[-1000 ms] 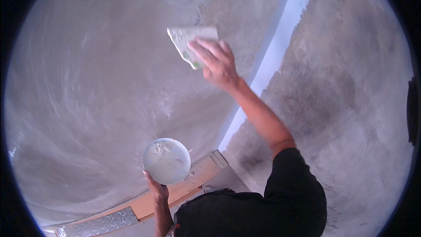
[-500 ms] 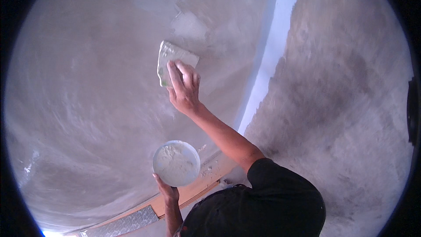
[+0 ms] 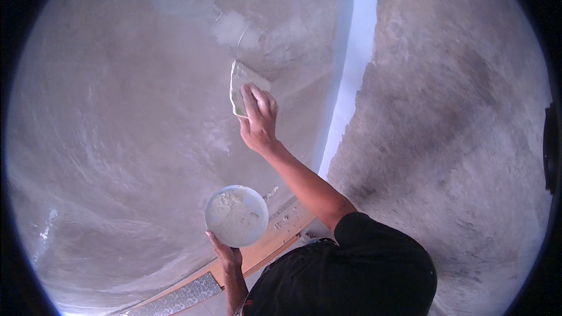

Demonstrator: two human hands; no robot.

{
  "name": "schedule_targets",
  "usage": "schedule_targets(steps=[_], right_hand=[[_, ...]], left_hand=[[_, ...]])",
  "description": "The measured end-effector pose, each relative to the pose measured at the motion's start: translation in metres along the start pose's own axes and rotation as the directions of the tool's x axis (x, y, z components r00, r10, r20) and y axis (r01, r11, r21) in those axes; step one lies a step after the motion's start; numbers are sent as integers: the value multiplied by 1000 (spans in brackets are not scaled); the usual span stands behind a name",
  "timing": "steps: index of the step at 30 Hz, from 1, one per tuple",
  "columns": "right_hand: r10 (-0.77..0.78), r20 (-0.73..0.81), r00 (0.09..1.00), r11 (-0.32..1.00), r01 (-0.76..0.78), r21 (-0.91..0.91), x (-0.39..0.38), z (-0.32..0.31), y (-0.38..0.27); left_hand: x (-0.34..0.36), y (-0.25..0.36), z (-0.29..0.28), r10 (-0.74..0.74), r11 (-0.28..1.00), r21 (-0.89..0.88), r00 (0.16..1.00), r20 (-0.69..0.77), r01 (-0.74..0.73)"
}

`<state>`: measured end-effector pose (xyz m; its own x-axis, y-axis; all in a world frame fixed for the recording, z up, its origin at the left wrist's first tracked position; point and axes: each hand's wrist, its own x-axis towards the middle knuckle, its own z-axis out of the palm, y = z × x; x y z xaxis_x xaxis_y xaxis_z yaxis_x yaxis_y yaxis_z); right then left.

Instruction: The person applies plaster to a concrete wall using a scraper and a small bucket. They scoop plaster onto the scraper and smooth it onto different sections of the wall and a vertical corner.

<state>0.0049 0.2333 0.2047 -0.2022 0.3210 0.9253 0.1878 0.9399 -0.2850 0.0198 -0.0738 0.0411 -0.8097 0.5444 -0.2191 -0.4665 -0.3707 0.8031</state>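
Note:
My right hand (image 3: 259, 118) is closed on a flat, pale putty spreader (image 3: 240, 82), its fingers laid along the blade. The spreader lies against the grey plastered wall (image 3: 134, 117), with whitish putty built up along its left edge. Just above it, a lighter patch of smeared putty (image 3: 239, 30) shows on the wall. Lower down, my left hand (image 3: 225, 250) supports a round, pale bowl (image 3: 264, 205) from below and the side. Lumpy whitish putty (image 3: 234, 217) covers much of the bowl's inside. Most of the left fingers are hidden beneath the bowl.
A pale bluish-white strip (image 3: 348, 76) runs down the corner between this wall and a rough, blotchy grey wall (image 3: 445, 111) on the right. Along the wall's foot lies an orange-brown board (image 3: 275, 246) with crumbs of putty (image 3: 285, 220) nearby. A grey patterned strip (image 3: 181, 297) adjoins it.
The spreader and my right hand have shifted slightly right relative to the bowl, and the blade looks more steeply angled. A thin curved ridge now shows in the putty patch. My left hand still holds the bowl.

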Motion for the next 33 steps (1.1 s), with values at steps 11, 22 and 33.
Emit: schedule_targets(steps=[11,22,33], right_hand=[[118,66,991,991,-113,-70,29,-1,-20],[588,-199,784,790,-504,349,45,-14,16],[-121,-111,986,966,143,214,67,2,-77]], left_hand=[[-1,7,-1,-12,1000,14,999,52,11],[-7,16,7,-60,998,32,997,48,59],[-4,14,6,-54,999,2,997,53,54]])
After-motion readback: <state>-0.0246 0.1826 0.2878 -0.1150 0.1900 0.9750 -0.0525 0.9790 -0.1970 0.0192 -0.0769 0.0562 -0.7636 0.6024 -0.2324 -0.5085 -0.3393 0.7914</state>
